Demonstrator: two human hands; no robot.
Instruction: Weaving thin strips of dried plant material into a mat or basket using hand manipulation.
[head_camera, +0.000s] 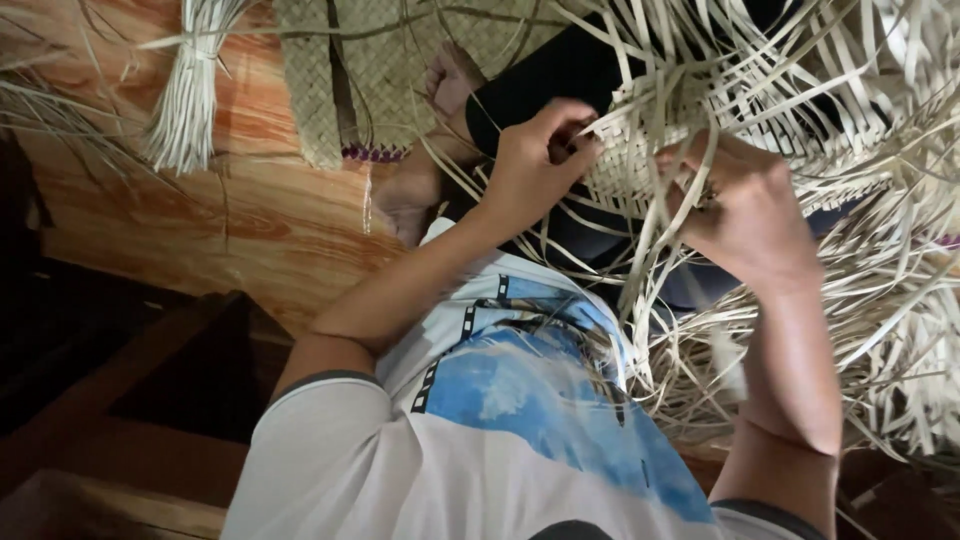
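A half-woven mat of pale palm strips (690, 140) lies across my lap, with long loose strips (880, 300) fanning out to the right and downward. My left hand (535, 155) pinches strips at the left edge of the woven part. At the weave's lower edge, my right hand (745, 215) is closed around a few strips that bend up from under it. The two hands are about a hand's width apart. My white shirt with a blue print (500, 400) fills the bottom of the view.
A finished woven mat (370, 70) lies on the orange wood-patterned floor (250, 220) at the top. A tied bundle of strips (185, 100) rests at its left. My bare foot (440, 110) and dark trouser leg (560, 70) lie beside the weave. Dark wooden boards (120, 380) sit lower left.
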